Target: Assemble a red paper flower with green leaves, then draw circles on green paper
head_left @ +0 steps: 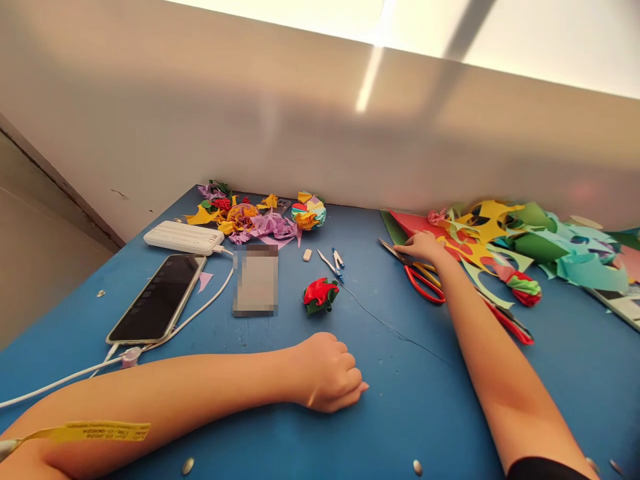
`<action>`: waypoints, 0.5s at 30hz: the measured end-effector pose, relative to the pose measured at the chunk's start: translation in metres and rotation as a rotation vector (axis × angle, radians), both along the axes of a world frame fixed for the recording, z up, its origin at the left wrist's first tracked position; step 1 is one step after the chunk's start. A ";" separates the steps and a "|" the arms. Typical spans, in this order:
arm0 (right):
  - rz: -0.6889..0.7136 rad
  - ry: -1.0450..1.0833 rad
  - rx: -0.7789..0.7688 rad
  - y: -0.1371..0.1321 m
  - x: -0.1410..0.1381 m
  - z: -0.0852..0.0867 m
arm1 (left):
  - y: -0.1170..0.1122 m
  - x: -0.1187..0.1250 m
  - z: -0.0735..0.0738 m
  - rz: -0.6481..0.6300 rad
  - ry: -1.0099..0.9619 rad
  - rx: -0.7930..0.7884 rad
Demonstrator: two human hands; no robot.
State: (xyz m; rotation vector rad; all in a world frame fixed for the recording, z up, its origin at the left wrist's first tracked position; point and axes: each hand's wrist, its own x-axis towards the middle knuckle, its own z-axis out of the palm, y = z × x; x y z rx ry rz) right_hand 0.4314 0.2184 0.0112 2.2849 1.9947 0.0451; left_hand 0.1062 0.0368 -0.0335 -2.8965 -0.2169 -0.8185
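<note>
My left hand (330,373) rests on the blue table (280,440) as a closed fist; whatever may be inside it is hidden. Just beyond it sits a small red and green folded-paper flower (321,295). My right hand (423,247) reaches over a pair of scissors with red handles (425,285) and the edge of a red paper sheet (400,222). Its visible fingers are stretched and slightly apart, close to the blades; I cannot tell whether they touch the scissors or the paper. A compass (339,259) and an eraser (307,255) lie between the hands, farther back.
Cut paper scraps (495,217) are heaped at the back right, with a red-green paper bud (525,288) beside them. Crumpled paper flowers (273,225) and a paper ball (309,211) line the wall. A phone (159,300), power bank (183,237) and white cable (210,301) occupy the left.
</note>
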 end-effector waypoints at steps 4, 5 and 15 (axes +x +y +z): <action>0.003 -0.039 -0.037 0.002 -0.002 -0.001 | 0.000 0.000 -0.001 -0.004 0.008 -0.011; 0.003 -0.050 -0.049 0.003 -0.003 -0.001 | 0.000 0.000 -0.001 -0.004 0.014 -0.012; 0.020 -0.120 -0.129 0.004 0.003 0.001 | -0.007 0.001 0.014 0.510 0.169 -0.122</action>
